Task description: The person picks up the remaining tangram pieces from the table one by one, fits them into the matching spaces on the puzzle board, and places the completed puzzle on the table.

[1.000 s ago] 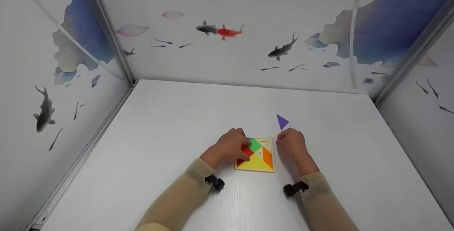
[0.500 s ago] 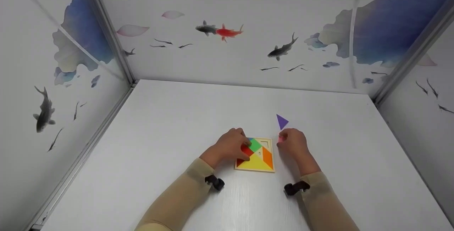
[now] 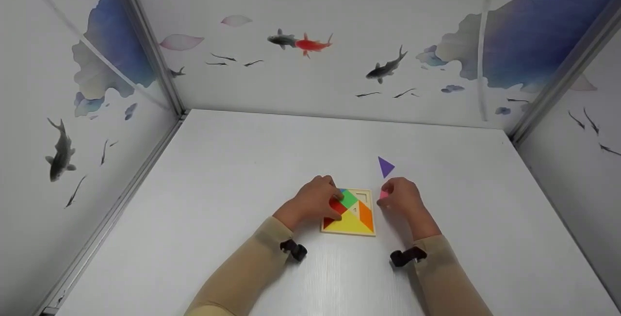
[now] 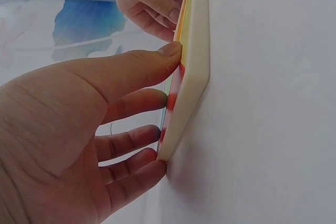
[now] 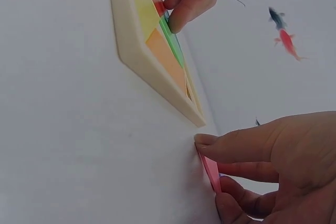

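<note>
A wooden tangram tray lies on the white table, with yellow, orange, green and red pieces showing in it. My left hand rests on its left side; in the left wrist view the thumb and fairly straight fingertips press on the pieces and edge. Just right of the tray, my right hand pinches a pink tangram piece by its edges, low against the tabletop. The fingers partly cover that piece, so its full outline is hidden. A purple triangle lies flat beyond the right hand.
The white table spreads out on all sides of the tray. White panels printed with fish and blue leaves stand along its left, back and right. Bare recesses show at the tray's upper right and near its middle.
The right hand has shifted slightly toward me and its fingers have spread a little, so more of the pink piece shows. The left hand, tray and purple triangle stay put.
</note>
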The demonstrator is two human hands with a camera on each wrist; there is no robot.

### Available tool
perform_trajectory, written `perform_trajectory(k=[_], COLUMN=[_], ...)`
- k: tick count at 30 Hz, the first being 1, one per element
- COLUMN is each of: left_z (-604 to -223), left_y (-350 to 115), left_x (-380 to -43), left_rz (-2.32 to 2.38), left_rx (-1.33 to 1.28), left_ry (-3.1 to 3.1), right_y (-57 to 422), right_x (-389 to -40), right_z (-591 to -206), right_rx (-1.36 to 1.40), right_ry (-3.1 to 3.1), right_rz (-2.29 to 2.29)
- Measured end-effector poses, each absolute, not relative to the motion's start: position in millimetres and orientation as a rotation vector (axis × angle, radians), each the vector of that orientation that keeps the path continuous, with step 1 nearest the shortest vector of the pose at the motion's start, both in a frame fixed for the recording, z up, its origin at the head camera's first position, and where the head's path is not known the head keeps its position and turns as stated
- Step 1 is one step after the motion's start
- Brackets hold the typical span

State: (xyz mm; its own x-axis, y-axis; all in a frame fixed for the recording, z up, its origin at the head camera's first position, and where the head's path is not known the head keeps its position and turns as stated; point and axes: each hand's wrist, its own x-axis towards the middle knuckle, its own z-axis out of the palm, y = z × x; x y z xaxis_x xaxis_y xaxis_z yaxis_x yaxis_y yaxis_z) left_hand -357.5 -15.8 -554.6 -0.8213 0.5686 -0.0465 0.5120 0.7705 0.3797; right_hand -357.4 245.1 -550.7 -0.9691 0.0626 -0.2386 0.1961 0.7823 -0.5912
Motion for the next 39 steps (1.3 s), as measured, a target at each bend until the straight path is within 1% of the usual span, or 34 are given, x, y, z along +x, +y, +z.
perform_trajectory(k=[12, 21, 31, 39], left_z=[-553.2, -554.3, -552.9, -553.9], left_y=[-15.9, -16.6, -16.2, -15.9], left_x=[-354.9, -356.4, -356.5, -357.9], left_rz=[0.528, 0.525, 0.512, 0.506], left_rx=[0.855, 0.884, 0.879, 0.889], left_ry=[2.793, 2.800, 2.799, 2.806], right_y=[248.2, 252.7, 252.8, 258.3], right_x=[-356.6, -355.9, -355.8, -358.2], right_z=[-554.8, -556.7, -552.3, -551.1], right_rx=[0.260, 0.200, 0.207, 0.233], right_ry=[2.695, 2.719, 2.718, 2.676], right_rz=[-1.035, -1.044, -0.992, -1.043])
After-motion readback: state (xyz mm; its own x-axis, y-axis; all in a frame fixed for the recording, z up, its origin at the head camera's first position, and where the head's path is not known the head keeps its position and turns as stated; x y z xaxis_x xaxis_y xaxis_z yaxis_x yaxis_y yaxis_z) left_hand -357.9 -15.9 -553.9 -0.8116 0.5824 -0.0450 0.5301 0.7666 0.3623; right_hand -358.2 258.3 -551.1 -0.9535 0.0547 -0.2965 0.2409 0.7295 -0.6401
